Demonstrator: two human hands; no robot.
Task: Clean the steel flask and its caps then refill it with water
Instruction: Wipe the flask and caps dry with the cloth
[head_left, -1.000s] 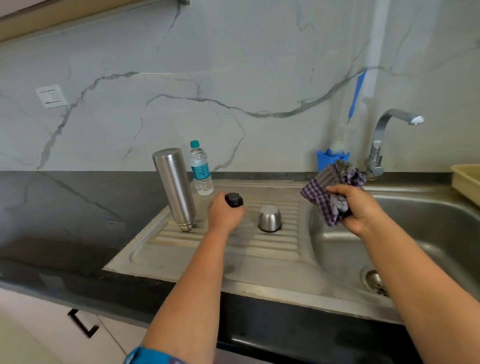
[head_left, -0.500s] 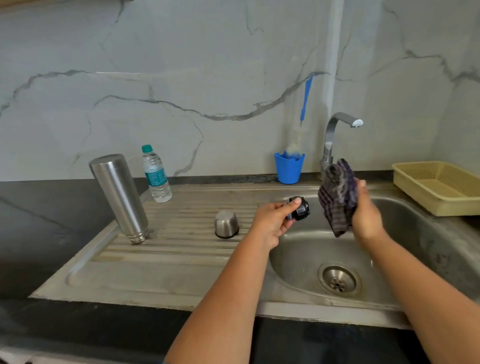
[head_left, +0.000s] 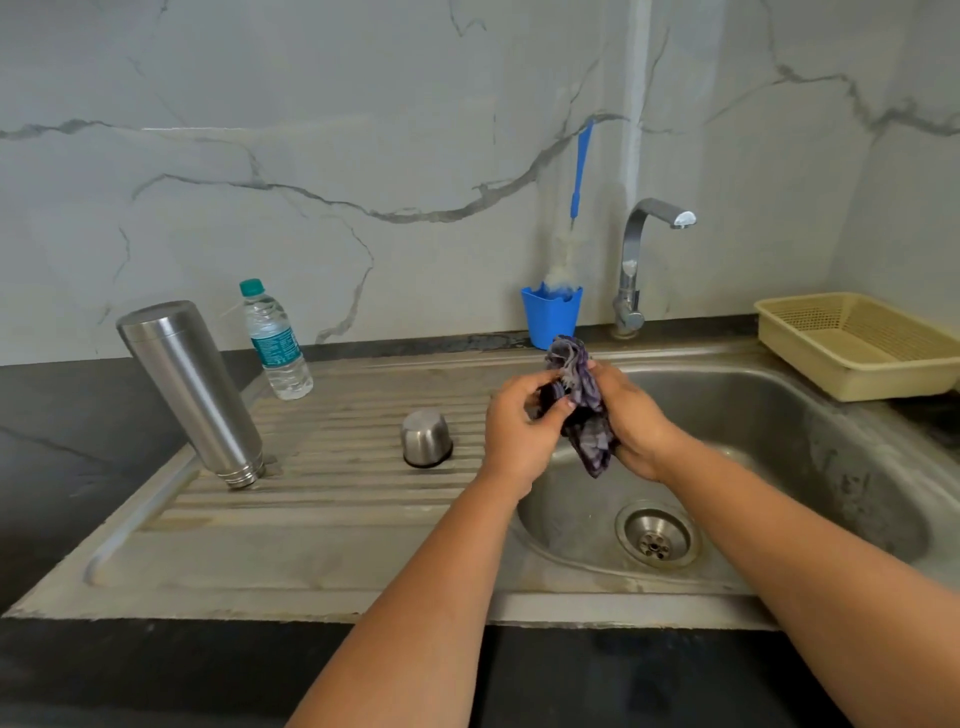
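Note:
The steel flask (head_left: 195, 387) stands mouth down on the ribbed drainboard (head_left: 332, 488) at the left. Its steel cup cap (head_left: 426, 437) sits upside down near the middle of the drainboard. Over the left edge of the sink basin (head_left: 779, 452), my left hand (head_left: 522, 428) holds the black inner cap, now almost wholly hidden inside the checked cloth (head_left: 584, 410). My right hand (head_left: 631, 423) grips that cloth and wraps it round the cap.
A small water bottle (head_left: 275, 343) stands behind the flask. A blue cup (head_left: 551, 314) with a bottle brush (head_left: 579, 166) and the tap (head_left: 636, 265) line the back edge. A beige basket (head_left: 862, 345) sits at the right. The drain (head_left: 655, 535) lies below my hands.
My left hand carried the black cap from the drainboard to over the basin. Both hands came together and the cloth now covers the cap.

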